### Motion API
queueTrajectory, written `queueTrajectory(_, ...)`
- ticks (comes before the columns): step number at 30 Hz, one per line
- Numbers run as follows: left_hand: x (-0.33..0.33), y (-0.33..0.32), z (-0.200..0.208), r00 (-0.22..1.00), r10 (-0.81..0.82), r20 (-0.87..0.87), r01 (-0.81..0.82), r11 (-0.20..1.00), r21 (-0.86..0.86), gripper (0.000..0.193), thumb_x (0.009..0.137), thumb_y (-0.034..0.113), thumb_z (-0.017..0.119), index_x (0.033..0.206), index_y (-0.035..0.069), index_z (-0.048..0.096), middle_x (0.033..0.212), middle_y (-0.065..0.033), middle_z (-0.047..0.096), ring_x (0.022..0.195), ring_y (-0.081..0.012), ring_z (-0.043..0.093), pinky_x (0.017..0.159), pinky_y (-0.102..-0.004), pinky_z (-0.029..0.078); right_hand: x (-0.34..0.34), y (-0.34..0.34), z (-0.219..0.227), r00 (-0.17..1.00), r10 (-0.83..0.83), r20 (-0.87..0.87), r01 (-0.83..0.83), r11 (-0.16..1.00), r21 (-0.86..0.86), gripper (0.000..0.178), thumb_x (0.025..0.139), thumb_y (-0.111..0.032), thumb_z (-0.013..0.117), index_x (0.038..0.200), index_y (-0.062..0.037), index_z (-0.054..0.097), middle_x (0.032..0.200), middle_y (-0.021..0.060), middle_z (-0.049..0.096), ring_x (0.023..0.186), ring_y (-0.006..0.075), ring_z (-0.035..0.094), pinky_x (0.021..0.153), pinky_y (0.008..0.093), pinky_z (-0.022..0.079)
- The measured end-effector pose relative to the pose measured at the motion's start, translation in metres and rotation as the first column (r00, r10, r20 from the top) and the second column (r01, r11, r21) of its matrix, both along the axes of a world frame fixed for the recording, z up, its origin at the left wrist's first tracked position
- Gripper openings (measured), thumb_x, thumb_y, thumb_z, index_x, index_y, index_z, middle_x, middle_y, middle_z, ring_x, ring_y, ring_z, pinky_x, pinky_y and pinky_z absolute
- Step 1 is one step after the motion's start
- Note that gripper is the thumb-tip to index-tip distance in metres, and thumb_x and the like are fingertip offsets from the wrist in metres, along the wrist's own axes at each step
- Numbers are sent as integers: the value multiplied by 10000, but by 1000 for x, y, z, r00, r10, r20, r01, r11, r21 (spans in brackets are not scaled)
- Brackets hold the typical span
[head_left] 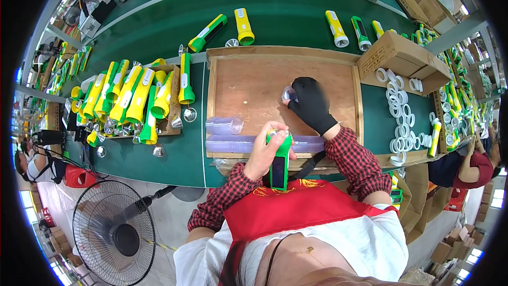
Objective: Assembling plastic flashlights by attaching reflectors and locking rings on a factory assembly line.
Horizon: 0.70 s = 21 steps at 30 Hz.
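Low over the front edge of a wooden tray (286, 49), my left hand (258, 156) is wrapped round a green flashlight (279, 167) with a dark panel on its side. It stands roughly upright, wide end up, with my thumb near the rim. Above the tray's bare wood, my right hand (313, 103), in a black glove, pinches a clear round lens (288, 94). Along the tray's near side lie a short stack of clear lenses (224, 125) and a longer stack of clear lenses (229, 144), partly hidden behind my left hand.
At left, yellow and green flashlight bodies (127, 95) crowd a box, with silvery reflectors around it. Several flashlights (244, 26) stand beyond the tray. White rings (400, 111) spill from a cardboard box (405, 61) at right. A fan (114, 233) stands at lower left.
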<state>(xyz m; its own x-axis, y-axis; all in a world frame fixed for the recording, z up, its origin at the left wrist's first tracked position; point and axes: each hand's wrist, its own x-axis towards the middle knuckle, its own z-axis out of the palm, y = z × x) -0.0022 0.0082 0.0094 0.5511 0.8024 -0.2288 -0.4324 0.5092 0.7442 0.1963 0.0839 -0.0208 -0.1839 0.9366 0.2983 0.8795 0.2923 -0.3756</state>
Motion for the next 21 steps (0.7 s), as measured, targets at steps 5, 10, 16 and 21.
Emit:
queueTrajectory(5, -1, 0, -1, 999, -32, 7, 33, 999, -16, 375, 982, 379, 493, 1171, 61, 425, 929, -141, 586, 745, -238, 661, 692, -353, 560, 7, -12, 19, 982, 91, -168, -69, 989, 129, 482, 747, -239, 745, 1153, -37, 583, 1093, 147, 581, 1024, 347, 560, 850, 417, 475)
queueTrajectory(10, 2, -2, -9, 999, 0, 49, 3, 998, -55, 390, 1033, 376, 405, 1215, 33, 443, 1000, -115, 604, 822, -202, 651, 748, -335, 555, 7, -67, 73, 683, 284, -673, -558, 797, -232, 307, 905, -212, 633, 1148, -23, 629, 1175, 156, 615, 1076, 302, 612, 902, 376, 485)
queueTrajectory(16, 16, -2, 1, 987, -158, 30, 160, 981, -107, 335, 1000, 307, 516, 1205, 48, 464, 1016, -103, 606, 832, -172, 643, 718, -315, 558, 5, -101, 63, 754, 271, -599, -391, 917, -77, 294, 933, -219, 591, 1175, -56, 628, 1287, 126, 535, 1055, 262, 609, 835, 364, 519)
queueTrajectory(21, 7, -2, -12, 978, -200, 61, 208, 961, -183, 313, 947, 249, 587, 1151, 50, 458, 965, -129, 579, 764, -213, 600, 677, -348, 524, 140, -79, 41, 869, -486, -89, 492, 867, 79, 241, 841, -158, 675, 1036, -42, 593, 1040, 115, 607, 990, 286, 571, 861, 381, 460)
